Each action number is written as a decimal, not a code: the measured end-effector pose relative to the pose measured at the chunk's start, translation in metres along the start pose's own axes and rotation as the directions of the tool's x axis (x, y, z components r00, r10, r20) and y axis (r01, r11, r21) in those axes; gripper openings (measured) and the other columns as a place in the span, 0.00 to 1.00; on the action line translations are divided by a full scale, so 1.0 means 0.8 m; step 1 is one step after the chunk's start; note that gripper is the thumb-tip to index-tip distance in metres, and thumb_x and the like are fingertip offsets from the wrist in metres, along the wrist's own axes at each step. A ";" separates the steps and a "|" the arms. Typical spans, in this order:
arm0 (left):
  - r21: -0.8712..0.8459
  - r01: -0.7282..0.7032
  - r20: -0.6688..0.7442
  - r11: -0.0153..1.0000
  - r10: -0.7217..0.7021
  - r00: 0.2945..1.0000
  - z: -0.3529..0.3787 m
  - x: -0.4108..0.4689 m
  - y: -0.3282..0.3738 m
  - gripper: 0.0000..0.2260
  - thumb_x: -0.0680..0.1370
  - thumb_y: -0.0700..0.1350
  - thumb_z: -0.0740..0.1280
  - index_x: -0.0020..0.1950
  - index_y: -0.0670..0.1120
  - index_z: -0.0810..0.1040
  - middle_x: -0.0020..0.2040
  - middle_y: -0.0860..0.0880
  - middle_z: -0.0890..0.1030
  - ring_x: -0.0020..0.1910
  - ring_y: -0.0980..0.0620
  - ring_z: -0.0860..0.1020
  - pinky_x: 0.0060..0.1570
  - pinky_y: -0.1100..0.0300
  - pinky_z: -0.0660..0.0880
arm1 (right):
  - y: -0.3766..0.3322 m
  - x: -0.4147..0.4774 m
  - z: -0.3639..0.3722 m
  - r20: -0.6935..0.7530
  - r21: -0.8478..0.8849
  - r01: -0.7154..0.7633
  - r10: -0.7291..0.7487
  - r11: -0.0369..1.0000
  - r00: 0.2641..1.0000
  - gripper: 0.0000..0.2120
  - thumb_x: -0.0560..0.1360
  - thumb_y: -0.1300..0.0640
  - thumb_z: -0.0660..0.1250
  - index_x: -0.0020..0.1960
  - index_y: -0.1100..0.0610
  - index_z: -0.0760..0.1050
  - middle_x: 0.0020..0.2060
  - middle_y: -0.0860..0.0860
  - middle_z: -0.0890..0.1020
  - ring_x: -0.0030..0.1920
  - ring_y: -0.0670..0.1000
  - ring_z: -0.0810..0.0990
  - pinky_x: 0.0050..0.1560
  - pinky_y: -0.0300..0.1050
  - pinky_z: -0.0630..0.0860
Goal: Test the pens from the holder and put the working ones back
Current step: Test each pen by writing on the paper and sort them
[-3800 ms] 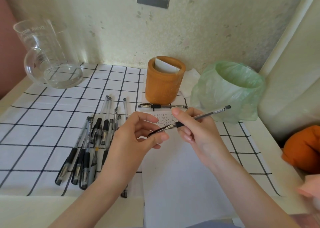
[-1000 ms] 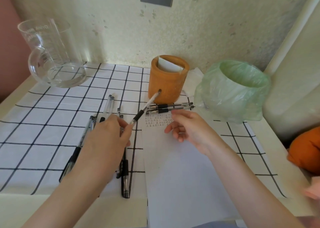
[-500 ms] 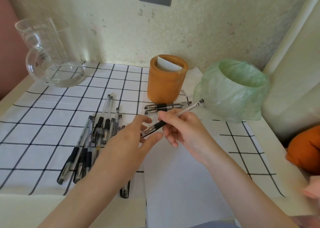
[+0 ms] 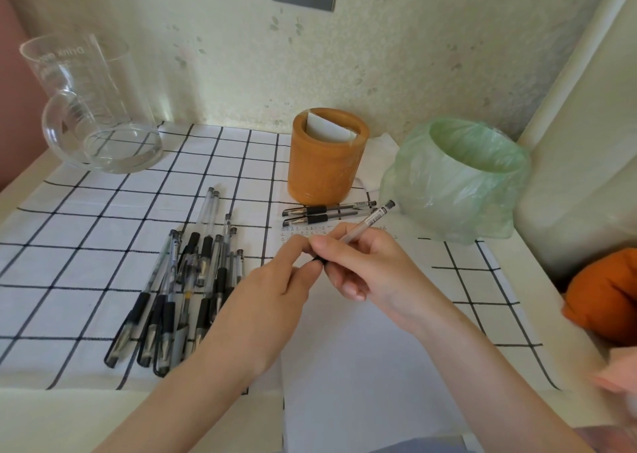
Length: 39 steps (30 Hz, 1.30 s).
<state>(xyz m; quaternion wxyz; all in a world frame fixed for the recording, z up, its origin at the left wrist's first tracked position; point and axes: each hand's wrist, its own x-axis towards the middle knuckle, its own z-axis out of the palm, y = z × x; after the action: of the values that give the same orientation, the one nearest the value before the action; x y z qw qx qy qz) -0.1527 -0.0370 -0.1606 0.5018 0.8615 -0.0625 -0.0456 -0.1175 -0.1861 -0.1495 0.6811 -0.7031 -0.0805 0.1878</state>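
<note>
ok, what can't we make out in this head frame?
Head view:
- pen tip: hidden between left hand and right hand fingers.
- holder inside: rim hides all but a white card.
- marks on paper: too small to read.
- pen pile: left forearm covers part; count unclear.
- orange thing: cut by right edge.

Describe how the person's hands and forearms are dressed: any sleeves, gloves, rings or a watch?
The left hand and the right hand are bare: no gloves, rings or watch in view. Both forearms are uncovered as far as the frame shows; no sleeve appears. The visible fingernails look short and unpainted.
</note>
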 end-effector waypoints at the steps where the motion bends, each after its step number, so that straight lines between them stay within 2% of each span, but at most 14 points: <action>1: -0.033 0.008 0.011 0.999 -0.007 1.000 0.000 0.001 -0.001 0.05 0.79 0.51 0.55 0.48 0.60 0.70 0.31 0.48 0.69 0.26 0.55 0.65 0.27 0.65 0.63 | 0.000 0.000 -0.001 0.006 0.002 -0.002 0.002 1.000 1.000 0.10 0.77 0.56 0.65 0.38 0.59 0.75 0.23 0.50 0.73 0.21 0.47 0.64 0.22 0.34 0.61; 7: -0.189 0.011 0.030 0.982 -0.005 1.000 -0.003 0.004 0.003 0.06 0.78 0.50 0.58 0.47 0.58 0.74 0.26 0.51 0.63 0.27 0.53 0.61 0.29 0.58 0.61 | 0.000 0.000 -0.005 0.024 0.029 0.001 -0.002 1.000 1.000 0.11 0.76 0.55 0.66 0.35 0.55 0.77 0.22 0.50 0.72 0.21 0.46 0.65 0.22 0.35 0.60; 11: -0.218 -0.001 0.021 0.976 0.006 1.000 -0.006 0.004 0.003 0.05 0.76 0.54 0.61 0.48 0.62 0.76 0.24 0.53 0.59 0.24 0.54 0.57 0.24 0.64 0.57 | -0.005 -0.002 -0.011 -0.013 0.084 0.010 -0.009 0.996 1.000 0.09 0.71 0.53 0.67 0.34 0.54 0.75 0.22 0.51 0.72 0.20 0.46 0.64 0.20 0.34 0.60; 13: -0.143 0.011 0.042 0.990 -0.005 0.999 -0.005 0.002 0.000 0.09 0.73 0.61 0.60 0.51 0.63 0.73 0.24 0.52 0.61 0.24 0.56 0.59 0.23 0.66 0.58 | -0.008 -0.001 -0.017 -0.060 0.106 0.015 -0.008 0.994 0.998 0.09 0.70 0.53 0.68 0.36 0.57 0.74 0.21 0.51 0.72 0.19 0.46 0.64 0.20 0.34 0.59; 16: -0.024 0.053 0.060 0.998 -0.051 0.997 -0.004 0.000 -0.006 0.22 0.65 0.69 0.58 0.55 0.61 0.69 0.22 0.53 0.63 0.24 0.57 0.61 0.25 0.68 0.61 | -0.008 0.005 -0.034 -0.252 0.179 0.055 -0.008 0.982 0.968 0.07 0.75 0.57 0.65 0.39 0.58 0.73 0.20 0.51 0.71 0.18 0.46 0.64 0.19 0.36 0.57; 18: 0.100 0.042 0.075 0.994 -0.049 0.996 -0.002 0.001 -0.012 0.22 0.68 0.67 0.60 0.58 0.60 0.67 0.22 0.54 0.65 0.23 0.57 0.63 0.26 0.67 0.63 | -0.006 0.009 -0.048 -0.384 0.215 0.121 -0.030 0.969 0.923 0.06 0.78 0.60 0.60 0.46 0.59 0.75 0.23 0.53 0.74 0.21 0.48 0.68 0.20 0.37 0.61; 20: 0.304 -0.036 0.100 0.952 0.006 0.995 -0.001 0.001 -0.017 0.21 0.72 0.64 0.61 0.63 0.62 0.63 0.25 0.54 0.68 0.25 0.57 0.67 0.28 0.67 0.65 | -0.003 0.011 -0.057 -0.438 0.163 0.131 -0.047 0.978 0.898 0.10 0.78 0.61 0.57 0.52 0.60 0.78 0.29 0.56 0.81 0.27 0.52 0.78 0.23 0.39 0.67; 22: 0.449 -0.101 0.147 0.888 0.038 0.988 0.002 0.001 -0.019 0.24 0.73 0.64 0.60 0.66 0.63 0.59 0.30 0.54 0.69 0.28 0.58 0.68 0.30 0.66 0.65 | 0.004 0.014 -0.059 -0.447 0.099 0.090 -0.036 0.991 0.894 0.12 0.78 0.60 0.59 0.50 0.61 0.80 0.36 0.58 0.85 0.36 0.55 0.84 0.24 0.38 0.68; 23: 0.493 -0.120 0.177 0.862 0.036 0.984 0.003 0.000 -0.019 0.25 0.73 0.64 0.60 0.68 0.64 0.58 0.31 0.54 0.68 0.29 0.58 0.68 0.31 0.66 0.65 | 0.010 0.017 -0.059 -0.461 0.080 0.070 -0.026 0.994 0.887 0.11 0.78 0.58 0.61 0.48 0.62 0.80 0.36 0.58 0.85 0.37 0.55 0.84 0.23 0.38 0.67; 25: 0.564 -0.147 0.227 0.813 0.018 0.974 0.005 0.000 -0.020 0.28 0.72 0.66 0.60 0.69 0.66 0.55 0.32 0.54 0.68 0.31 0.59 0.68 0.31 0.66 0.64 | 0.021 0.025 -0.059 -0.527 0.027 0.047 -0.026 0.999 0.849 0.12 0.75 0.54 0.68 0.44 0.65 0.79 0.30 0.56 0.83 0.30 0.52 0.82 0.21 0.37 0.63; 27: 0.612 -0.156 0.250 0.776 -0.002 0.968 0.005 0.001 -0.022 0.29 0.72 0.67 0.59 0.71 0.67 0.54 0.32 0.55 0.68 0.34 0.58 0.69 0.31 0.67 0.63 | 0.033 0.033 -0.059 -0.595 -0.051 0.060 -0.078 0.997 0.800 0.15 0.72 0.53 0.73 0.39 0.66 0.76 0.24 0.54 0.78 0.23 0.49 0.75 0.21 0.35 0.63; 29: 0.640 -0.159 0.261 0.751 -0.018 0.965 0.007 0.001 -0.024 0.30 0.72 0.67 0.59 0.72 0.67 0.51 0.32 0.56 0.67 0.38 0.57 0.70 0.34 0.65 0.64 | 0.043 0.040 -0.059 -0.626 -0.111 0.092 -0.142 0.990 0.767 0.17 0.71 0.54 0.74 0.35 0.68 0.74 0.21 0.53 0.74 0.21 0.48 0.69 0.23 0.35 0.64; 33: 0.657 -0.168 0.278 0.735 -0.029 0.960 0.009 0.001 -0.026 0.31 0.73 0.66 0.58 0.73 0.66 0.50 0.33 0.56 0.65 0.41 0.55 0.71 0.39 0.63 0.67 | 0.058 0.052 -0.058 -0.649 -0.235 0.127 -0.253 0.964 0.718 0.23 0.71 0.54 0.74 0.32 0.72 0.71 0.23 0.56 0.69 0.27 0.49 0.65 0.29 0.40 0.62; 39: 0.635 -0.165 0.269 0.754 -0.015 0.963 0.009 0.001 -0.029 0.30 0.73 0.66 0.59 0.73 0.66 0.51 0.33 0.57 0.65 0.47 0.54 0.76 0.39 0.63 0.67 | 0.071 0.062 -0.059 -0.663 -0.322 0.139 -0.328 0.937 0.673 0.17 0.73 0.64 0.67 0.32 0.73 0.67 0.27 0.57 0.67 0.30 0.48 0.63 0.30 0.37 0.61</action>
<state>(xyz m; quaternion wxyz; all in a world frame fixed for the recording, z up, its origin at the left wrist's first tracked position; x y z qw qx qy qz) -0.1515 -0.0321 -0.1845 0.1592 0.9653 -0.1738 -0.1120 -0.0628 -0.2147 -0.2135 0.5859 -0.7826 0.0743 -0.1968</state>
